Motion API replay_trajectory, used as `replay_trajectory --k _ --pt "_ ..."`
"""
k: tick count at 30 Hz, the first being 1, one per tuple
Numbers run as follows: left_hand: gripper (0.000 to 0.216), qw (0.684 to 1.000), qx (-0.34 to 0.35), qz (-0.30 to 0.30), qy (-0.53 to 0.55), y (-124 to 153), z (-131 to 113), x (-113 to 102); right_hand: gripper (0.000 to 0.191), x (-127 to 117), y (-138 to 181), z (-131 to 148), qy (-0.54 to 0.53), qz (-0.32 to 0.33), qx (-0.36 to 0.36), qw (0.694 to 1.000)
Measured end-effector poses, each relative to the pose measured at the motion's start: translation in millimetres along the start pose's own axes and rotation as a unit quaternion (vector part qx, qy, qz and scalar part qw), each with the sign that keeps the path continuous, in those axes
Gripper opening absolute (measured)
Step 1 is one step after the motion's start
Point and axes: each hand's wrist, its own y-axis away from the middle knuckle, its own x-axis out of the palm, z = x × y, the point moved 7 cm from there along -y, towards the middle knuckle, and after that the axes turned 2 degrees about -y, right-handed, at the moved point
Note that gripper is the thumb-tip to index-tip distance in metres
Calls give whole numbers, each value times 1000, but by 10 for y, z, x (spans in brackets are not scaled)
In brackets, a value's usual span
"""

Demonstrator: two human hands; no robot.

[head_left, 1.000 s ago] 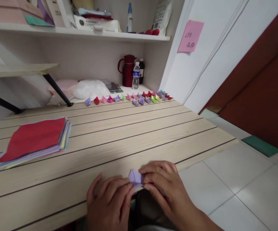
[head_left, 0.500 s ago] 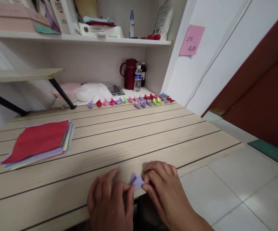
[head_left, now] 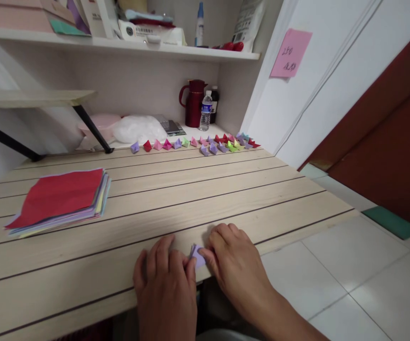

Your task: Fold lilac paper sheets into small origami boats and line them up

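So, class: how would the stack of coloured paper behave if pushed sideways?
The paper stack probably fans out rather than sliding whole, since its edges sit staggered. Lifted by one corner, the thin sheets would likely droop.

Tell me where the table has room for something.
Bare: the middle of the pale slatted wooden table, between the red-topped coloured paper stack, the far row of small folded paper shapes, the left hand and right hand. Crowded: that row.

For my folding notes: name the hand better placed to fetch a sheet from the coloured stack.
Left, probably. The left hand sits on the side of the coloured stack, bare table between them; the right hand would have to cross over it. Both touch the lilac folded piece.
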Motion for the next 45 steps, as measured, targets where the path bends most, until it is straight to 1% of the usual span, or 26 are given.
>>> replay_trajectory --k 6,8,10,12,14,17,19,21,26,29,34,37,42,45 --pt "7 1000 -2 -2 -29 -5 -59 -17 21 46 -69 3 18 -4 10 1000" --pt "6 999 -3 -9 -33 2 -70 -21 23 38 -95 -20 9 -7 18 1000" --pt "6 999 -7 -14 -31 11 -78 -20 27 11 -102 -60 -32 3 20 999" --pt "5 1000 -21 -13 -18 21 -72 -12 29 -36 -80 -94 -110 24 6 994" --pt "7 999 -36 -14 -3 31 -61 -7 24 -102 -33 -106 -191 42 -21 981" --pt "8 999 -46 -22 6 48 -50 -11 12 -189 41 -112 -230 27 -50 972" --pt "9 999 -46 -26 6 58 -42 -6 10 -192 67 -107 -225 6 -53 973" --pt "9 999 -46 -28 5 67 -31 4 12 -149 70 -94 -212 -8 -50 976" --pt "7 999 -37 -31 -3 73 -31 22 22 -49 67 -47 -142 -40 -52 988" --pt "7 999 -38 -21 -4 63 -42 25 23 -36 78 -27 -102 -50 -46 992" --pt "9 999 -45 -4 5 42 -69 4 14 -30 56 2 -55 -39 -28 997" --pt "11 999 -54 1 11 30 -76 -7 12 -29 35 5 -38 -30 -18 999" --pt "8 998 -59 8 11 5 -68 5 14 -52 -2 25 8 -29 -22 999" --pt "2 999 -33 -6 3 17 -5 -4 17 -67 -54 31 30 -21 -16 999"
